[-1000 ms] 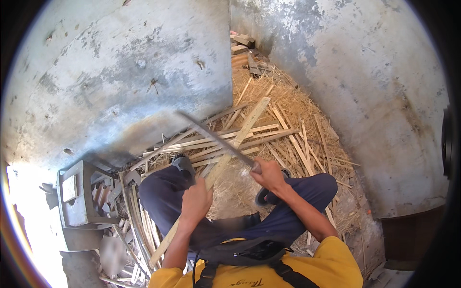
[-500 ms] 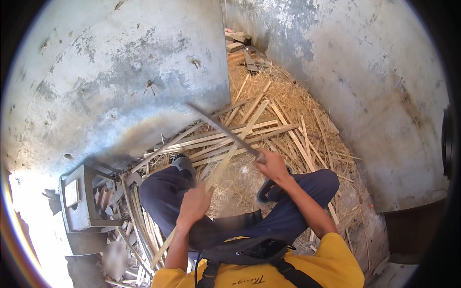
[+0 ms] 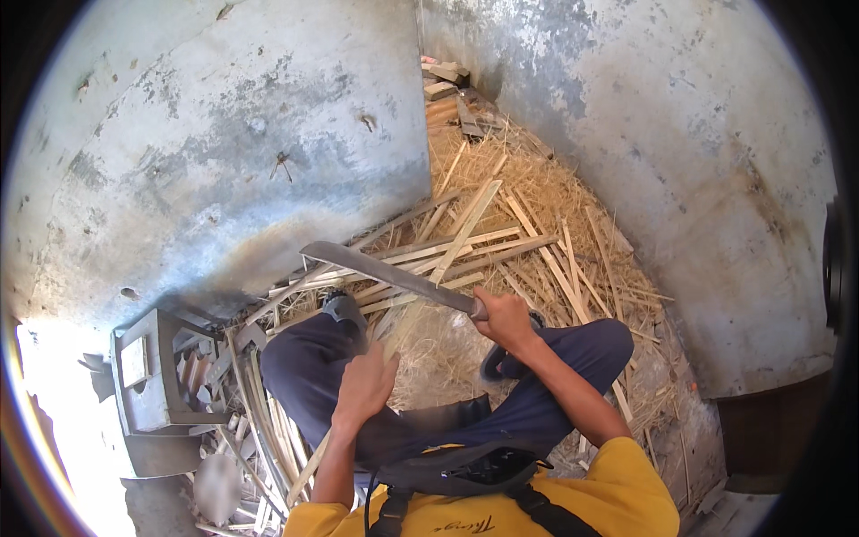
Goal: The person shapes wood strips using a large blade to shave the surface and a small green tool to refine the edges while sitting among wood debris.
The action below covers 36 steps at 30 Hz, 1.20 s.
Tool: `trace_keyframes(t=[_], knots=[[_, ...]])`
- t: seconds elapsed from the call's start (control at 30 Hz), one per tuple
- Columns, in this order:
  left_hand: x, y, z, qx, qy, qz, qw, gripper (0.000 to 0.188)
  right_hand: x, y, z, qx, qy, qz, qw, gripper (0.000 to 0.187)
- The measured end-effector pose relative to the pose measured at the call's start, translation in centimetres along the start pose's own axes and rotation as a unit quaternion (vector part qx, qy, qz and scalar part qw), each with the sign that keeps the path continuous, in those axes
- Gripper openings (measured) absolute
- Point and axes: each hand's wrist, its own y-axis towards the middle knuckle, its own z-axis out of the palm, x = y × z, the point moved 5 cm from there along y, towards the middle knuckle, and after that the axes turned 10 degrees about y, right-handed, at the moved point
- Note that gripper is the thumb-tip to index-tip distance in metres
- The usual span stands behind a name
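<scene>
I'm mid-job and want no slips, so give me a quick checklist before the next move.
1. Right hand closed on the near end of the long grey metal blade: ok.
2. Left hand closed around the long flat pale wooden strip: ok.
3. Left hand off the blade: ok, it grips short of where blade and strip cross in view.
4. Gap between blade and grey-and-black left shoe: cannot tell, depth unclear.
5. Hands gloved: not ok, both bare.

2 blotchy grey walls (image 3: 224,134) ahead of me. Small blocks (image 3: 440,90) heaped near their far corner. To my left, grey box-like frame (image 3: 152,407), open-sided.
</scene>
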Motion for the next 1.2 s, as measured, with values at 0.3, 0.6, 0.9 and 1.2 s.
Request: trace_keyframes(t=[0.3,0.6,0.9,1.2], knots=[[0.3,-0.6,0.8,-0.046,-0.006,0.000,0.999,0.030,1.0,0.2,0.4,-0.002,0.020,-0.015,1.000,0.033],[1.1,-4.9,0.1,-0.008,0.011,0.013,1.000,0.033,-7.4,3.5,-5.6,-0.150,0.041,0.126,0.980,0.020],[-0.4,-2.6,-1.0,-0.086,-0.002,-0.005,0.996,0.047,-1.5,1.0,-4.8,-0.076,0.006,0.042,0.996,0.032],[-1.7,-1.9,-1.4,-0.142,0.034,0.022,0.989,0.045,3.3,-1.4,-1.9,0.052,-0.009,-0.017,0.998,0.026]])
